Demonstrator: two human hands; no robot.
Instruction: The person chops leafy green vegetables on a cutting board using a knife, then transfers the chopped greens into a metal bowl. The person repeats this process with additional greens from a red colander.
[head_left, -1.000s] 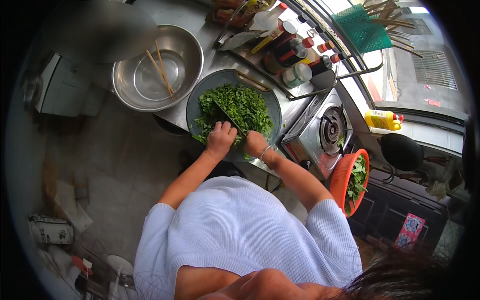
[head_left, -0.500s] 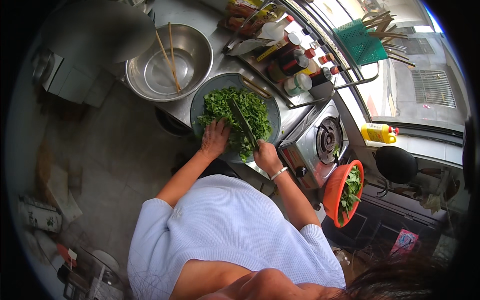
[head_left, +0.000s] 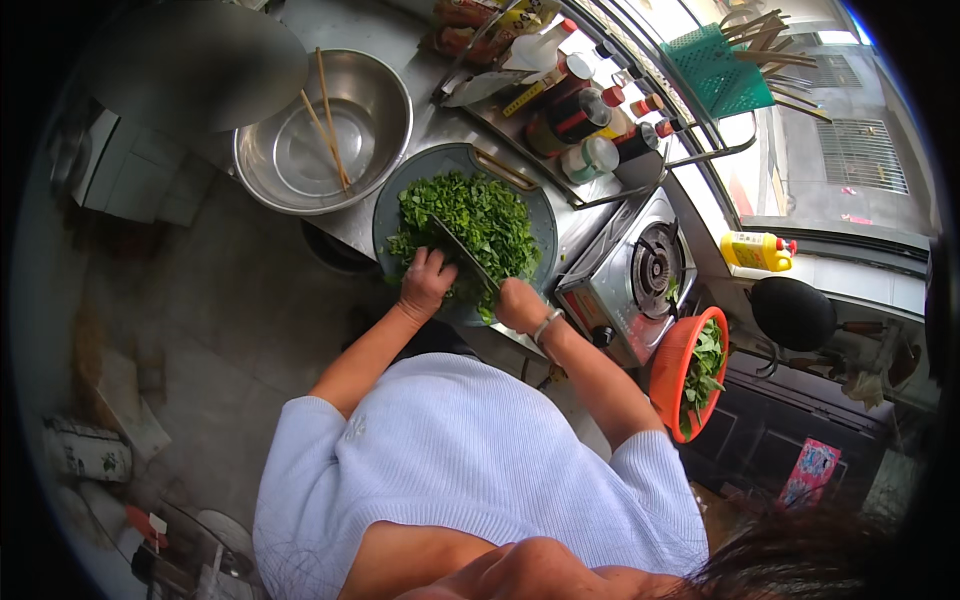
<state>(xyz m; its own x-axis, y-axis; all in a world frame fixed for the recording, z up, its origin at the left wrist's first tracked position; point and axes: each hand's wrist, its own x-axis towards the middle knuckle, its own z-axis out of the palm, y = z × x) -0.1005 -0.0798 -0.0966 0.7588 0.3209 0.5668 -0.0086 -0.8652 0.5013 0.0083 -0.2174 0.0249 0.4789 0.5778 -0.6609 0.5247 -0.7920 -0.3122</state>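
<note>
On a round dark-grey cutting board (head_left: 547,238) lies a broad heap of chopped leafy greens (head_left: 485,210). A kitchen knife (head_left: 464,248) slants across the near part of the heap, blade pointing to the far left. Its handle is wrapped in my right hand (head_left: 520,305), which has a pale bangle at the wrist. Just left of the blade, my left hand (head_left: 427,286) presses on the greens with bent fingers, its fingertips partly hidden among the leaves.
A wide metal bowl (head_left: 388,135) with two chopsticks (head_left: 334,142) stands at the far left of the board. Seasoning bottles (head_left: 590,158) crowd a rack behind. To the right are a gas stove (head_left: 622,300) and an orange basket (head_left: 670,375) holding uncut greens (head_left: 704,365).
The knife blade has swung lower and left, closer to my left hand. My left fingers, flatter before, are now more curled. The view has shifted slightly.
</note>
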